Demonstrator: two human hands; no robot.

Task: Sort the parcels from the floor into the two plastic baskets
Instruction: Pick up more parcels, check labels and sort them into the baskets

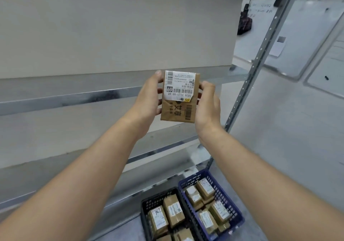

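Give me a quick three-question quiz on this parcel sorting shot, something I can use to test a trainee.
1. True or false: the left hand and the right hand both hold the brown parcel.
2. What lies in the black basket and the blue basket? A: brown parcels. B: bottles. C: nothing.
3. Fill in: the large white-on-black number on the held parcel's label reads ___.

Key: 1 true; 2 A; 3 69.
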